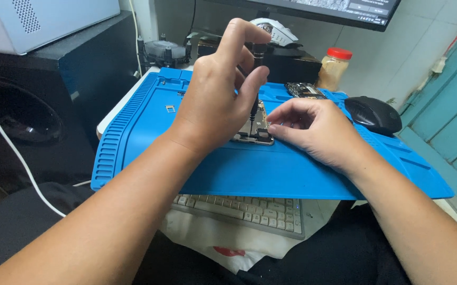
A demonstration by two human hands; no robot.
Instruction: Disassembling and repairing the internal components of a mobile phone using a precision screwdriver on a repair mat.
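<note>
My left hand (pixel 218 100) holds a black precision screwdriver (pixel 257 63) upright, its tip down on an opened phone (pixel 255 132) that lies on a blue repair mat (pixel 149 132). The index finger rests on the screwdriver's top. My right hand (pixel 313 126) lies flat on the mat beside the phone, fingertips pressing its right edge. Much of the phone is hidden behind my left hand.
A circuit board (pixel 305 91) and a small metal part (pixel 170 108) lie on the mat. A black mouse (pixel 373 113), a red-lidded jar (pixel 334 68), a cooler fan (pixel 164 51), a monitor (pixel 344 8) and a black speaker (pixel 38 95) surround it. A keyboard (pixel 249 211) sits under the mat's near edge.
</note>
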